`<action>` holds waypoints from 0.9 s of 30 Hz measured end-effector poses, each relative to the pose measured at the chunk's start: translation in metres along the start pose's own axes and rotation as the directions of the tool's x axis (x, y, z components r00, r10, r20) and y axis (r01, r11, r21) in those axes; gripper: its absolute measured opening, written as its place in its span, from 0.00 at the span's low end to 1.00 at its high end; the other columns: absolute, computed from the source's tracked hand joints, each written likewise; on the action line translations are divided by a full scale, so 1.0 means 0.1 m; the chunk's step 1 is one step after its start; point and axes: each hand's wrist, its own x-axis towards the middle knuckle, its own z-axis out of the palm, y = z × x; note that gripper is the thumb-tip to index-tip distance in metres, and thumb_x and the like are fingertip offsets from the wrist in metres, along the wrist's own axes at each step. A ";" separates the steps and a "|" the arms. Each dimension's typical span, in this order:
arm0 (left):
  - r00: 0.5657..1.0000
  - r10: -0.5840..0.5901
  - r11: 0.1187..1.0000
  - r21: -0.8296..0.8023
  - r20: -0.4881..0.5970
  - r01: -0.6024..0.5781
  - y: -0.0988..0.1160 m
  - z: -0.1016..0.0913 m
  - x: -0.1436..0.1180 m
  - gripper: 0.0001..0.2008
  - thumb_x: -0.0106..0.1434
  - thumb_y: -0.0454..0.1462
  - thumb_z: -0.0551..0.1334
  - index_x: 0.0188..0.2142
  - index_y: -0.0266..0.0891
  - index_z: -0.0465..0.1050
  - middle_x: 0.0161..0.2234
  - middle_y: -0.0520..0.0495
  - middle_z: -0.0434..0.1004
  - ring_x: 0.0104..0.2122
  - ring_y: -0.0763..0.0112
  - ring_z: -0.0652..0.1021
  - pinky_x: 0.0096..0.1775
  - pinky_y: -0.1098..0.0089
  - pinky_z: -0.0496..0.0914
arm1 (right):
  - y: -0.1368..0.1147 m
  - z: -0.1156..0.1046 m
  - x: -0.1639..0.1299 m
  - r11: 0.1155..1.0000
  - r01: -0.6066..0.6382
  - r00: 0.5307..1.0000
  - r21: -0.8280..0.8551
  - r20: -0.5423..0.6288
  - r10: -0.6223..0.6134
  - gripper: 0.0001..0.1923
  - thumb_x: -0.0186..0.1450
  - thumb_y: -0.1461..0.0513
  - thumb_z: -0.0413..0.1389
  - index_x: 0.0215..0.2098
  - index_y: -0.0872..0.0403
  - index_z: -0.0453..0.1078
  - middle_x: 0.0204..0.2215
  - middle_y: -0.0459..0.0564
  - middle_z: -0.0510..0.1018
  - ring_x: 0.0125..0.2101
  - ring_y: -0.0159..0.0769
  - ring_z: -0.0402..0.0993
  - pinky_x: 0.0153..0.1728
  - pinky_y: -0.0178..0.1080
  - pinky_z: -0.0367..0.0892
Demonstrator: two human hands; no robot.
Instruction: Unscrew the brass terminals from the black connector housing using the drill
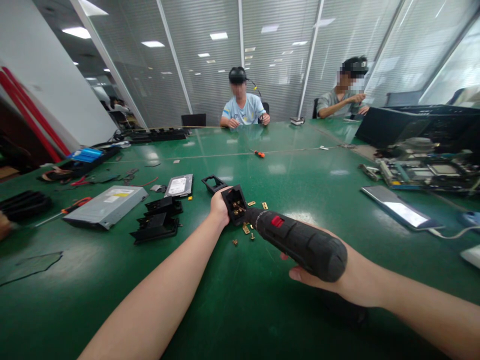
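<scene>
Your right hand (pixel 330 277) has a full clenched grip on the black electric screwdriver (pixel 300 242), tip poking into the small black plastic housing (pixel 234 204) that your left hand (pixel 218 207) is grasping just above the counter (pixel 240 310). Loose brass bits (pixel 247 229) lie right under it, more black parts (pixel 159 220) off left.

Large green table (pixel 112 300); glass partition walls with blinds (pixel 277 60); ceiling light panels (pixel 77 32) lit.
</scene>
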 end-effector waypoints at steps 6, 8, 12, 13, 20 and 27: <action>0.999 0.029 1.000 0.001 0.012 -0.030 -0.01 -0.05 0.03 0.05 0.55 0.38 0.64 0.28 0.39 0.73 0.21 0.49 0.75 0.21 0.65 0.78 0.27 0.67 0.73 | 0.16 -0.06 0.01 0.966 -0.167 0.985 0.196 0.083 0.153 0.31 0.64 0.55 0.69 0.63 0.49 0.72 0.47 0.52 0.84 0.33 0.41 0.82 0.35 0.44 0.81; 0.998 0.049 0.999 0.003 0.030 -0.050 -0.01 -0.06 0.03 0.06 0.55 0.39 0.64 0.28 0.38 0.73 0.22 0.49 0.75 0.22 0.65 0.78 0.28 0.66 0.74 | 0.24 -0.07 0.02 0.892 -0.266 0.961 0.365 0.168 0.218 0.32 0.63 0.53 0.71 0.63 0.49 0.70 0.44 0.51 0.84 0.28 0.36 0.81 0.31 0.42 0.80; 0.993 0.088 0.996 -0.015 0.083 -0.087 -0.01 -0.09 0.03 0.07 0.54 0.40 0.66 0.29 0.38 0.74 0.22 0.50 0.76 0.22 0.65 0.78 0.29 0.66 0.75 | 0.33 -0.11 0.03 0.789 -0.386 0.914 0.478 0.317 0.255 0.28 0.62 0.54 0.74 0.54 0.53 0.71 0.33 0.47 0.84 0.27 0.35 0.83 0.32 0.38 0.79; 0.991 0.095 0.995 -0.024 0.091 -0.094 -0.01 -0.09 0.03 0.07 0.54 0.40 0.66 0.29 0.38 0.74 0.22 0.50 0.76 0.22 0.65 0.78 0.29 0.66 0.75 | 0.33 -0.11 0.03 0.779 -0.403 0.904 0.479 0.338 0.260 0.29 0.61 0.54 0.74 0.55 0.53 0.71 0.30 0.45 0.83 0.27 0.34 0.82 0.31 0.37 0.79; 0.991 0.089 0.989 -0.124 0.097 -0.077 0.02 -0.02 -0.05 0.08 0.59 0.40 0.63 0.29 0.37 0.76 0.24 0.46 0.78 0.23 0.63 0.79 0.30 0.64 0.76 | 0.23 -0.06 -0.04 0.828 -0.361 0.921 0.430 0.304 0.243 0.31 0.61 0.55 0.74 0.57 0.51 0.71 0.26 0.38 0.75 0.22 0.29 0.75 0.25 0.32 0.73; 0.991 0.045 0.989 -0.149 0.125 -0.026 0.05 0.01 -0.10 0.12 0.61 0.40 0.60 0.28 0.36 0.77 0.23 0.44 0.78 0.23 0.62 0.79 0.29 0.64 0.76 | 0.13 -0.08 -0.04 0.910 -0.333 0.910 0.248 0.339 0.240 0.16 0.61 0.54 0.71 0.42 0.53 0.76 0.24 0.41 0.74 0.23 0.31 0.75 0.24 0.32 0.71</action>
